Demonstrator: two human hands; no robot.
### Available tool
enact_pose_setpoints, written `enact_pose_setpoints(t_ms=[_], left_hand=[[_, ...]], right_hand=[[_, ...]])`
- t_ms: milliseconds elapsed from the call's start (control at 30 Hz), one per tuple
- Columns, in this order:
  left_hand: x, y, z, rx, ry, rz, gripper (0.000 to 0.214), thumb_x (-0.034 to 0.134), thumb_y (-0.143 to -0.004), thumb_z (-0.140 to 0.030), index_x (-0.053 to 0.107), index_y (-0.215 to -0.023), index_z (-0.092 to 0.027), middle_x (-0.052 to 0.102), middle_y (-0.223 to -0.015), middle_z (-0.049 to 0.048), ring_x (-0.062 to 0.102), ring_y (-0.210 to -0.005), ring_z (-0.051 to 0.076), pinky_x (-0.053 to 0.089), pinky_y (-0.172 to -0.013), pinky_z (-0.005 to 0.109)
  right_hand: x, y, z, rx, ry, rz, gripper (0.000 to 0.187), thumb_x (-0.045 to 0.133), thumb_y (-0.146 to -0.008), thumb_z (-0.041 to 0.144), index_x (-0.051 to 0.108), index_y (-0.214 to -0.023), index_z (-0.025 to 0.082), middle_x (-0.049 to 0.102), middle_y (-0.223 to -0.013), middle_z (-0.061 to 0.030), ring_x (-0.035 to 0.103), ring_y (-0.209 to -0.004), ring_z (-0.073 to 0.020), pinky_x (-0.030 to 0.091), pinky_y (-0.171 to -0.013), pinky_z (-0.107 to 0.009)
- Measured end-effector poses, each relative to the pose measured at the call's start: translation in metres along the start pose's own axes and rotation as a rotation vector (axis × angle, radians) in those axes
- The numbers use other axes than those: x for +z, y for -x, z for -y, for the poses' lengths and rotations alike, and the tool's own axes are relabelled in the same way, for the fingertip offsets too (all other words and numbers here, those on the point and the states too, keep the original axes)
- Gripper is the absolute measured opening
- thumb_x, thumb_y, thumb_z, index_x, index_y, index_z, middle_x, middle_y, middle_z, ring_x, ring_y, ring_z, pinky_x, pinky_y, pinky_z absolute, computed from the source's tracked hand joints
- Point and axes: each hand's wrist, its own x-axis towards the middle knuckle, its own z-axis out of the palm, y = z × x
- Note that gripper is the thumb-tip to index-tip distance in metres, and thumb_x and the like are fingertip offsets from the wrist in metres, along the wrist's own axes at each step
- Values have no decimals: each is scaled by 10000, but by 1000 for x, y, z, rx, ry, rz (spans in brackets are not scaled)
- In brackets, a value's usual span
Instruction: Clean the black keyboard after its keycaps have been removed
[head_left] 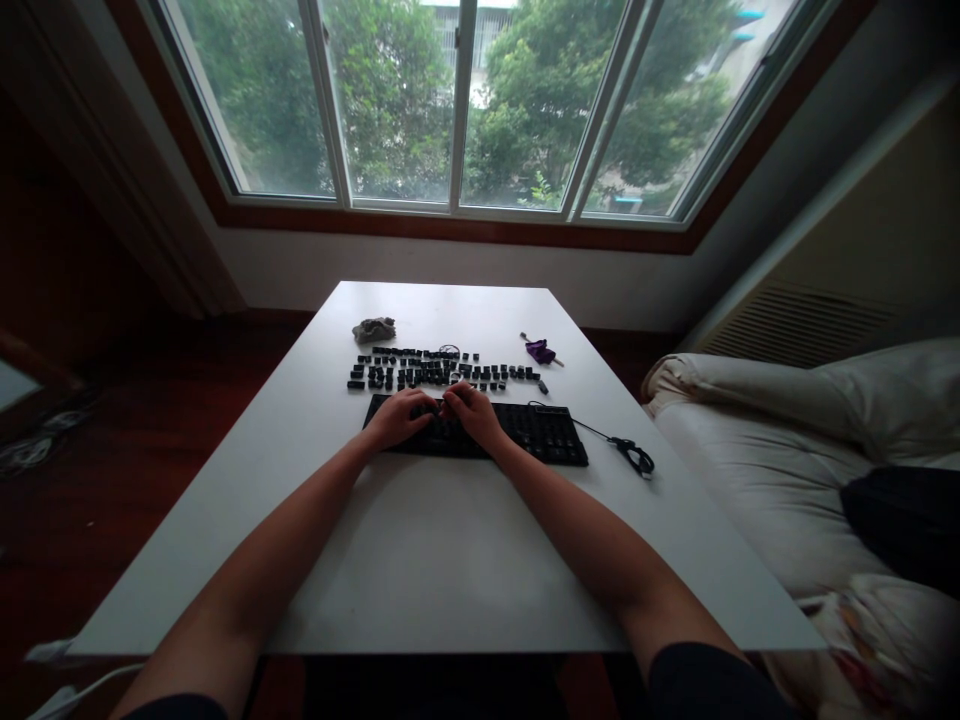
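A black computer keyboard lies across the white table in front of me. My left hand is over its left part, with curled fingers reaching toward the middle. Beside it, my right hand pinches its thumb and fingertips together just above the keys. The fingertips of both hands nearly meet, and whatever small thing is between them is too dark and small to name. Loose black keycaps stand in several rows just behind the keyboard.
A crumpled grey cloth lies at the back left of the table. At the back right is a purple cloth-like item with a thin stick. A bundled black cable rests right of the keyboard. A pale sofa stands beside the table.
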Motion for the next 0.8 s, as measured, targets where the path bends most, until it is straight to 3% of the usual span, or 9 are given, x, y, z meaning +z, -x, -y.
enact_pose_setpoints(t_ms=[333,600,800], left_hand=[[-5,0,11,-60,366,87,299,610,-917,-350,714,-1144,-185,747,-1107,61,682,-1025,221,514,-964,355],[-6,1,6,-56,384,43,418,620,-919,-316,641,-1321,-205,735,-1012,50,670,-915,168,528,-850,296],[-5,2,6,-45,378,49,419,669,-877,-280,641,-1288,-205,723,-1028,48,654,-910,161,524,-867,305]], right_hand=[[-1,-2,6,95,-87,8,453,691,-792,648,581,-929,230,690,-725,10,708,-659,-188,596,-669,-335],[-1,-3,9,132,-165,-13,481,734,-757,639,578,-929,218,688,-729,17,714,-633,-183,594,-635,-321],[0,-3,10,180,-201,-21,496,748,-742,640,578,-930,214,697,-739,14,721,-636,-188,601,-637,-324]])
